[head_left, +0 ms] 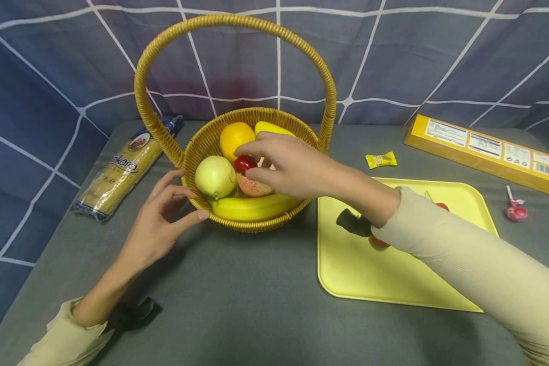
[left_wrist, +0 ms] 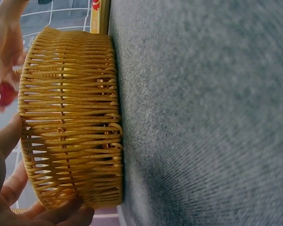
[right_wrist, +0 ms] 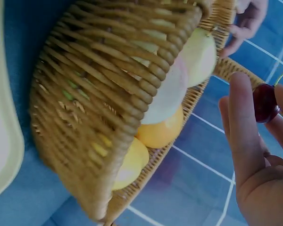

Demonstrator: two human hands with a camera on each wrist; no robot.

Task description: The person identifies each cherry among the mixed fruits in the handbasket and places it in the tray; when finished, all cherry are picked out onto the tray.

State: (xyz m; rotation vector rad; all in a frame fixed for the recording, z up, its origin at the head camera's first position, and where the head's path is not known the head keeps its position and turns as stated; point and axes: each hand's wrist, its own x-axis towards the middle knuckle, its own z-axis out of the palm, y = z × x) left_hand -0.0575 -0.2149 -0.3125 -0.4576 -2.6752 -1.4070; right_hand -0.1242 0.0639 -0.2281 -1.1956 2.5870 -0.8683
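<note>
A wicker basket (head_left: 251, 223) with a tall handle holds an orange (head_left: 235, 140), a round yellow-green fruit (head_left: 215, 177), a pinkish peach (head_left: 254, 186), a banana (head_left: 256, 208) and another yellow fruit (head_left: 272, 128). Above the fruit, my right hand (head_left: 288, 165) pinches a dark red cherry (right_wrist: 265, 102) between thumb and fingers. The cherry's stem sticks out past the thumb in the right wrist view. At the basket's left side, my left hand (head_left: 157, 221) holds the rim, its thumb at the front and its fingers spread around the outer wall.
Right of the basket lies a yellow tray (head_left: 338, 282) with cherries (head_left: 443, 206), partly under my right forearm. Behind it are a small yellow wrapped candy (head_left: 381, 160) and a long yellow box (head_left: 485, 152). A lollipop (head_left: 516, 211) lies far right, a pasta packet (head_left: 123, 170) left.
</note>
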